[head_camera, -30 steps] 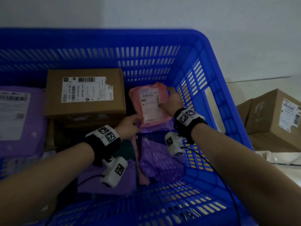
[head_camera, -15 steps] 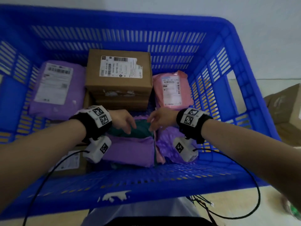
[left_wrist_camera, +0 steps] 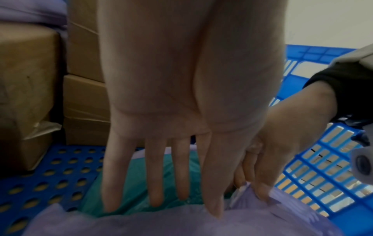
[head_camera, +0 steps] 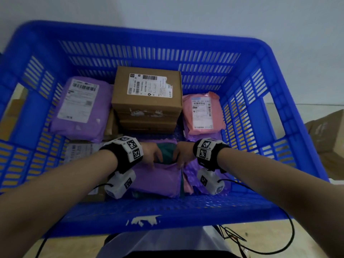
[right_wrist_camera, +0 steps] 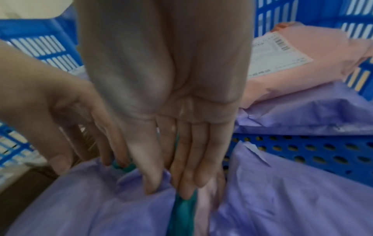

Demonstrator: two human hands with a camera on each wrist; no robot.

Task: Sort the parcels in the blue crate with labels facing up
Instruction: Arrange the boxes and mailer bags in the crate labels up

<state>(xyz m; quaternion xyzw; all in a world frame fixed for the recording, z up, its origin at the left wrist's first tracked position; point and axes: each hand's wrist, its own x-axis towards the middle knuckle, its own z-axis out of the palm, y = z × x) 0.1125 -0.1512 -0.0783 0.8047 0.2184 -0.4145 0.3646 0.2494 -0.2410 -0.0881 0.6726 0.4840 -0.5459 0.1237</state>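
Observation:
In the head view the blue crate point(head_camera: 167, 211) holds several parcels. A purple parcel point(head_camera: 156, 181) with no label showing lies at the front middle, with a teal parcel point(head_camera: 167, 151) tucked behind its far edge. My left hand point(head_camera: 151, 157) and right hand point(head_camera: 181, 158) both sit on that far edge. In the left wrist view the left hand point(left_wrist_camera: 191, 206) has its thumb on the purple parcel point(left_wrist_camera: 181, 223) and straight fingers against the teal parcel point(left_wrist_camera: 141, 175). In the right wrist view the right hand point(right_wrist_camera: 169, 188) pinches the purple parcel point(right_wrist_camera: 80, 199) beside the teal parcel point(right_wrist_camera: 181, 215).
Label up at the back lie a purple parcel point(head_camera: 81, 105), a stacked cardboard box point(head_camera: 147, 88) and a pink parcel point(head_camera: 202, 112). Another purple parcel point(head_camera: 191, 175) lies front right and a labelled box point(head_camera: 81, 151) front left. Cardboard boxes point(head_camera: 325, 136) stand outside on the right.
My right hand left the pink parcel and my left hand drew back with it. Both came to the front middle and took the purple parcel's far edge. The head view pulled back.

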